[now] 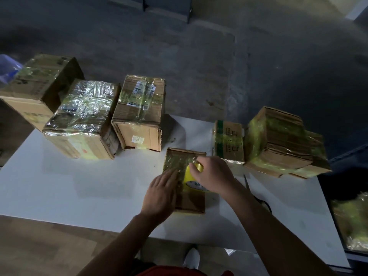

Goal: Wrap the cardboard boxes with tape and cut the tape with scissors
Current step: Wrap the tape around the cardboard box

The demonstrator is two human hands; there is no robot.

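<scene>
The left hand (159, 194) is laid flat, fingers straight, on the left of the small cardboard box (179, 159) at mid-table (79, 186). The right hand (214, 176) is curled round a yellow tape roll (190, 176) held against the box top. Scissors (247, 183) lie just to the right, partly hidden by the forearm. Beyond, taped boxes are ranged: three on the left (139, 114), two on the right (282, 142).

Person: bare forearms (123, 232) leading to left hand (161, 193) and right hand (214, 174); red garment (171, 271) at the lower edge of view; rounded toe of one white shoe (192, 257).
</scene>
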